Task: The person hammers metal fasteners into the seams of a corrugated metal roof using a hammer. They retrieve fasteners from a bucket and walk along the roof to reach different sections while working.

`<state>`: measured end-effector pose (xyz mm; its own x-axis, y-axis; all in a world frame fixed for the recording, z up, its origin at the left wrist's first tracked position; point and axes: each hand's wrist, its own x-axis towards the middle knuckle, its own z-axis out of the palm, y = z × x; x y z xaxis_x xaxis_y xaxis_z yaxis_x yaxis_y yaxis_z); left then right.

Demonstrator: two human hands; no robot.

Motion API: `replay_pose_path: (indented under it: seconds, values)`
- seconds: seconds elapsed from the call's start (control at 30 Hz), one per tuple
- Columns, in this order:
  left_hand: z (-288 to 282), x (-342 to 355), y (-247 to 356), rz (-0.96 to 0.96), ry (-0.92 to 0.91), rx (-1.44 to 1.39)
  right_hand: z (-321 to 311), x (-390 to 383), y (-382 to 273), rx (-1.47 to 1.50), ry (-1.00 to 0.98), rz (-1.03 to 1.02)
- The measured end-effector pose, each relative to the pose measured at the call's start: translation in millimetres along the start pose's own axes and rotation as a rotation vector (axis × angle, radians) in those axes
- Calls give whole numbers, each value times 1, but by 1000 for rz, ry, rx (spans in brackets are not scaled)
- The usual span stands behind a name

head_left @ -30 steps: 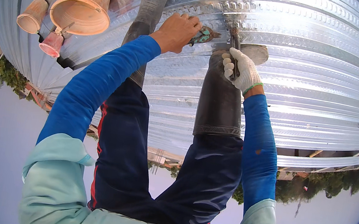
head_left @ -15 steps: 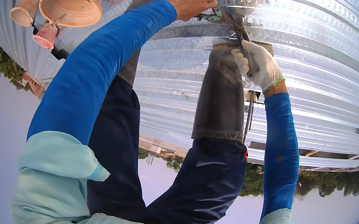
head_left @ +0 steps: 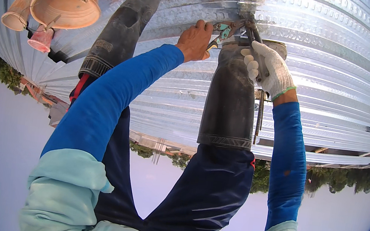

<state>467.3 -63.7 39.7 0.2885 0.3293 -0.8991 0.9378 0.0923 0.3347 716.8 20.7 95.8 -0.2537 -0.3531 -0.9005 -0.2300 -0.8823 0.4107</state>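
My bare left hand (head_left: 195, 40) is closed round the handles of a pliers-like tool with worn teal parts (head_left: 225, 30). One of its handles shows black and yellow below my fingers. My right hand (head_left: 270, 71), in a white knitted glove with a green-edged cuff, grips a dark metal hand tool (head_left: 252, 31). The heads of both tools meet close together over a seam in the shiny ribbed metal sheeting (head_left: 295, 39), just past the toe of my right boot (head_left: 231, 98). Exactly what the jaws bite on is too small to make out.
At the far left a large orange bucket (head_left: 68, 2), a smaller orange bucket (head_left: 17, 11) and a small red pail (head_left: 41, 38) lie tipped. My left boot (head_left: 121, 31) stands on the sheeting. Dark gaps and an edge (head_left: 322, 150) show at the right, with trees beyond.
My left hand has come toward me, and the teal tool has swung with it. My left leg has shifted left, showing more boot. My right hand stays almost in place, still gripping.
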Motion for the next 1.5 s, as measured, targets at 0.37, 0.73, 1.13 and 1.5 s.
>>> replay_pose_path:
  seconds: [0.37, 0.73, 1.13, 1.5]
  values:
    - [40, 26, -36, 54, 70, -39, 17, 10, 18, 157, 22, -31]
    - [48, 58, -45, -10, 46, 65, 32, 26, 50, 364, -64, -87]
    - [43, 67, -49, 12, 56, 53, 72, 53, 91, 486, 30, -235]
    - [33, 73, -50, 56, 58, 147, 98, 72, 110, 508, 125, -319]
